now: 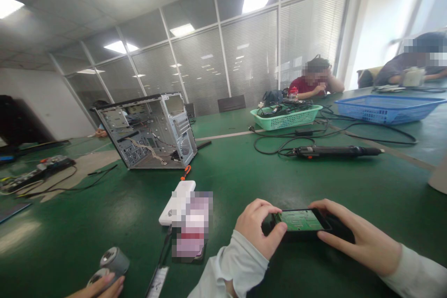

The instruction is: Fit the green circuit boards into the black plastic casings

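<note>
Grasped at opposite ends, between left hand [256, 226] and right hand [365, 240], a dark-framed green circuit board [299, 220] is noted. Steadying is judged in progress; any turning would require even grips. Beyond the hands, a black elongated tool [335, 151] is observed.

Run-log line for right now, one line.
left hand: grips green circuit board, left end | right hand: grips right end | computer case: open-sided | power tool: on table

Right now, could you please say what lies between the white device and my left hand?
The head view shows a pink pixelated item, then bare green tabletop, between the white device and your left hand.
</note>
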Motion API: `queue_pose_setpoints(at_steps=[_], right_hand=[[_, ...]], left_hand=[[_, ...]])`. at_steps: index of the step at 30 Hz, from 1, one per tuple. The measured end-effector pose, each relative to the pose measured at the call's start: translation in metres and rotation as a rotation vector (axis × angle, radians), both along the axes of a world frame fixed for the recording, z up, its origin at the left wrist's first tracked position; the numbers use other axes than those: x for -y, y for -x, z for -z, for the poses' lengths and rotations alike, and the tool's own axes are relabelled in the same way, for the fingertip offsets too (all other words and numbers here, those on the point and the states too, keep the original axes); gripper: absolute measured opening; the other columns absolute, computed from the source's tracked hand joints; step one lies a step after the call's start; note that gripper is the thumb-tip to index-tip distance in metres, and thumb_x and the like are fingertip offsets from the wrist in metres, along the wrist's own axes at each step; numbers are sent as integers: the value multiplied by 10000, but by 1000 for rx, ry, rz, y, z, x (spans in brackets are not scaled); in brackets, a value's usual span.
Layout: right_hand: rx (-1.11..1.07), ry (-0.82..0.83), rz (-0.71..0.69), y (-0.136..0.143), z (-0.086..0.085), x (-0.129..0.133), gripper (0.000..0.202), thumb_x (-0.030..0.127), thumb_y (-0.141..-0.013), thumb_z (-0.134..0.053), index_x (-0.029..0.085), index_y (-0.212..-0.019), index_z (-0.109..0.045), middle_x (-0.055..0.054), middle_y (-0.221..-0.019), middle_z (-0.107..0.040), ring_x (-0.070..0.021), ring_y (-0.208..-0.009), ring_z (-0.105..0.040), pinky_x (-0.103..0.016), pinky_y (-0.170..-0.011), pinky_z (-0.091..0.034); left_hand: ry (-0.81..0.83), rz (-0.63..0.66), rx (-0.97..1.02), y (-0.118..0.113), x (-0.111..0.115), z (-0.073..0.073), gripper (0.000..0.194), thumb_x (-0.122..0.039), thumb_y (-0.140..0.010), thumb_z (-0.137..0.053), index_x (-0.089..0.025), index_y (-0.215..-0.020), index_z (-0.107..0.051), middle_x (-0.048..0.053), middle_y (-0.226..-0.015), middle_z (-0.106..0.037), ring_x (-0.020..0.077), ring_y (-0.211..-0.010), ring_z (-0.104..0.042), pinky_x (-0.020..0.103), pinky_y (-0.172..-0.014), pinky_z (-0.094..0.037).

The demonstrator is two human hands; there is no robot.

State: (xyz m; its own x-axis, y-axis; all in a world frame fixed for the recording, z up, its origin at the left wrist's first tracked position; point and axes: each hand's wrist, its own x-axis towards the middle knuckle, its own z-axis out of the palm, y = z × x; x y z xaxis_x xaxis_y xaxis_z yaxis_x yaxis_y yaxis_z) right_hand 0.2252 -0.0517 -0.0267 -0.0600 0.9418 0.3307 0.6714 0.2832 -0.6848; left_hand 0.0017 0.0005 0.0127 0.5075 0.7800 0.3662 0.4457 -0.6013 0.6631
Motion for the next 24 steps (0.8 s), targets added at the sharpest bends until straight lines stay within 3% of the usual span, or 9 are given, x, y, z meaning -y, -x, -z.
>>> queue_pose_setpoints(at_steps=[12, 24], right_hand=[[-22, -11, -30, 3, -6, 0, 463, 526, -789, -499, 205, -1123, -522, -79, -1117, -485, -255, -1037, -449, -373, -893, -405], [-8, 11, -48, -3, 2, -4, 498, 544, -784, -510, 185, -1129, -519, -87, -1131, -480, -257, -1038, -454, -364, -889, -420]], left_hand=[[-34, -7, -12, 0, 2, 0, 205, -246, -707, -546, -209, -895, -618, 43, -934, -576, 187, -897, -532, 330, -809, -451], [-148, -1, 10, -1, 1, 1, 126, -193, -740, -510, -191, -824, -604, 34, -847, -616, 173, -821, -540, 311, -745, -444]])
